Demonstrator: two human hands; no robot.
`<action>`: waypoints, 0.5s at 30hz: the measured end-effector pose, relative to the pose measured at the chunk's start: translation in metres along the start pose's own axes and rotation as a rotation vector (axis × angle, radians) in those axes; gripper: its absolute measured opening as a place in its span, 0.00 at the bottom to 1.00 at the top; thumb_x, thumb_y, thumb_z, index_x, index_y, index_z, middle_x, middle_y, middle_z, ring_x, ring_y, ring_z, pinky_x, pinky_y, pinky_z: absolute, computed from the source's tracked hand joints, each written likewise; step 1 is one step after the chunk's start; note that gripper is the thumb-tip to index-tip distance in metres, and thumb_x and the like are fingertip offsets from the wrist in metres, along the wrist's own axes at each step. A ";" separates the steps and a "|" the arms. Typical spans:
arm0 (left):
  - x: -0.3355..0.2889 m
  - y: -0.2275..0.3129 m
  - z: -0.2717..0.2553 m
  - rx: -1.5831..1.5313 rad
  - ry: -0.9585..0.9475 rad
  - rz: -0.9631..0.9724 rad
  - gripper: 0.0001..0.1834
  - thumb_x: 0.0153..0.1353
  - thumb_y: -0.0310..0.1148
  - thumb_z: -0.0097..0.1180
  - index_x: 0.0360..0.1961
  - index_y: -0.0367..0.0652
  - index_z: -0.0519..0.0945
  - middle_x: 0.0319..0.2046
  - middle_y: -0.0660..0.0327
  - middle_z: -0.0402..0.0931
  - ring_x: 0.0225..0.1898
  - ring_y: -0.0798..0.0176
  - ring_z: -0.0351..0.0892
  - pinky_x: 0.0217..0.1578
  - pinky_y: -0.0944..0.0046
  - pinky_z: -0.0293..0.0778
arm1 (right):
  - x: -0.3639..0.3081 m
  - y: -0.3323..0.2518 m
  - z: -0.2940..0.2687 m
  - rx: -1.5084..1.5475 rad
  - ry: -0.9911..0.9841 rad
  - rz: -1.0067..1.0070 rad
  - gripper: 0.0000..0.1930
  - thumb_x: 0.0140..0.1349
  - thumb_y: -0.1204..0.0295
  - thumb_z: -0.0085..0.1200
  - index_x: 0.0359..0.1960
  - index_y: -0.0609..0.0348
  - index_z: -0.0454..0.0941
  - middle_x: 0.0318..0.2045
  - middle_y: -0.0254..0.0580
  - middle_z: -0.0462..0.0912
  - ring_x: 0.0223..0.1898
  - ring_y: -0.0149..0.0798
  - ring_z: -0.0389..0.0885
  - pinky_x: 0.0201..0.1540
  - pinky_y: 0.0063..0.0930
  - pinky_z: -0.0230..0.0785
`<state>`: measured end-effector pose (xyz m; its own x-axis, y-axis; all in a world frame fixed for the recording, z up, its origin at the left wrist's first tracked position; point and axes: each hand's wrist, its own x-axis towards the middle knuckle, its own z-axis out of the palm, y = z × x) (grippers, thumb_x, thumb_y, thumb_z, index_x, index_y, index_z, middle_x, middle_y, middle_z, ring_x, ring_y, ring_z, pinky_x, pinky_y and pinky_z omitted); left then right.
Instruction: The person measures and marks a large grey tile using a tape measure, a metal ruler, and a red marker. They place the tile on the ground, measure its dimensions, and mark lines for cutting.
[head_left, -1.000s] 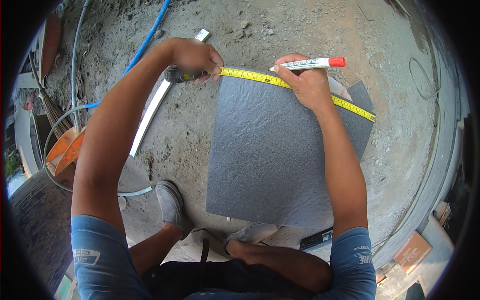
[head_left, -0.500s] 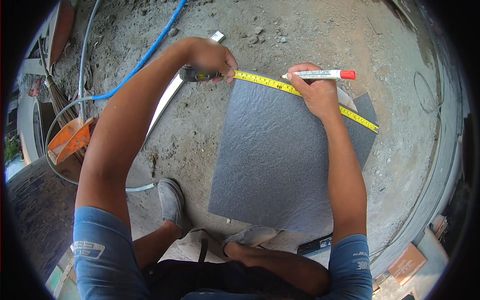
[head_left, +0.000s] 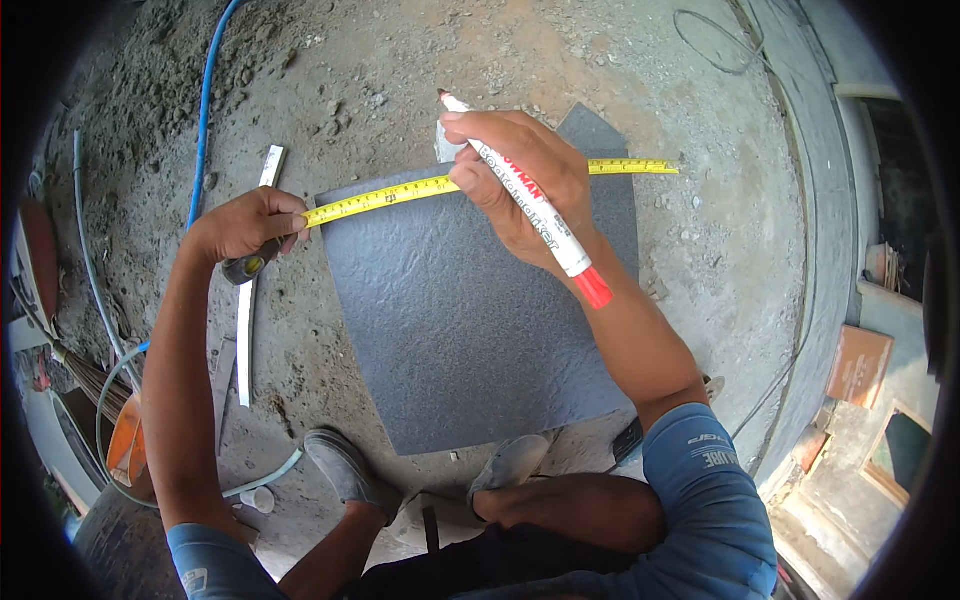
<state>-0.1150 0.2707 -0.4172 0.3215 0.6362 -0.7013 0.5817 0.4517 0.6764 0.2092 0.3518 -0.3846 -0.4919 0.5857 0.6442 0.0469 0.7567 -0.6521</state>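
A dark grey textured tile (head_left: pixel 470 320) lies flat on the ground before me. Across its far part stretches a yellow tape measure (head_left: pixel 375 196), its free end reaching past the tile's right side. My left hand (head_left: pixel 245 228) is closed on the tape at the tile's far left corner, with the dark tape case (head_left: pixel 248 265) under the fingers. In my closed right hand (head_left: pixel 545 185) is a white marker (head_left: pixel 535 213) with a red end. Its tip points up and away from me, beyond the tile. That hand hides the middle of the tape.
Another dark piece of tile (head_left: pixel 592 130) shows behind the large one. A white strip (head_left: pixel 248 330) lies left of it, and a blue hose (head_left: pixel 207 100) runs farther left. An orange dustpan (head_left: pixel 127 440) stands at the lower left. My shoes (head_left: pixel 340 463) are at the tile's near edge.
The view has turned, so the tile sits farther left. My right hand has lifted the marker off the tape and swung it, red end now toward me. The left hand still holds the tape.
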 end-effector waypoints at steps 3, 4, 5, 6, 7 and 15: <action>-0.012 0.003 0.021 -0.051 -0.008 0.050 0.15 0.71 0.39 0.54 0.33 0.39 0.82 0.22 0.65 0.77 0.27 0.72 0.74 0.31 0.67 0.70 | -0.028 -0.026 -0.049 -0.077 0.117 0.022 0.16 0.68 0.64 0.60 0.51 0.60 0.79 0.38 0.47 0.85 0.34 0.37 0.85 0.35 0.28 0.78; -0.017 0.003 0.031 -0.061 -0.024 0.056 0.15 0.72 0.39 0.54 0.33 0.38 0.82 0.23 0.65 0.77 0.28 0.72 0.74 0.32 0.67 0.70 | -0.043 -0.036 -0.065 -0.107 0.150 0.047 0.16 0.69 0.64 0.58 0.52 0.62 0.78 0.38 0.48 0.85 0.35 0.38 0.85 0.36 0.29 0.79; -0.021 0.003 0.042 -0.071 -0.043 0.064 0.15 0.72 0.38 0.54 0.33 0.38 0.82 0.23 0.65 0.77 0.28 0.72 0.74 0.32 0.68 0.70 | -0.060 -0.048 -0.079 -0.124 0.197 -0.004 0.17 0.71 0.64 0.56 0.54 0.62 0.75 0.39 0.50 0.85 0.35 0.40 0.85 0.37 0.30 0.79; -0.026 0.002 0.053 -0.061 -0.061 0.070 0.14 0.72 0.38 0.54 0.34 0.38 0.82 0.24 0.65 0.77 0.29 0.72 0.74 0.33 0.67 0.70 | -0.076 -0.061 -0.093 -0.143 0.243 -0.052 0.18 0.72 0.63 0.53 0.56 0.62 0.72 0.39 0.52 0.85 0.35 0.41 0.85 0.37 0.32 0.80; -0.034 -0.002 0.067 -0.053 -0.071 0.069 0.14 0.72 0.37 0.54 0.34 0.38 0.82 0.24 0.65 0.77 0.29 0.71 0.74 0.34 0.67 0.70 | -0.089 -0.071 -0.106 -0.189 0.252 -0.086 0.18 0.73 0.64 0.51 0.57 0.62 0.70 0.40 0.54 0.84 0.36 0.43 0.85 0.37 0.33 0.80; -0.082 -0.062 0.181 0.054 -0.172 0.158 0.11 0.70 0.35 0.55 0.39 0.39 0.85 0.38 0.59 0.77 0.45 0.61 0.75 0.50 0.61 0.69 | -0.175 -0.089 -0.185 -0.469 0.496 0.567 0.14 0.76 0.66 0.48 0.52 0.65 0.74 0.43 0.47 0.83 0.42 0.36 0.84 0.45 0.31 0.77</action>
<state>-0.0423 0.0775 -0.4420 0.5316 0.5780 -0.6192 0.5520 0.3181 0.7708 0.4523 0.2357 -0.3652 0.1416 0.8848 0.4440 0.5745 0.2918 -0.7647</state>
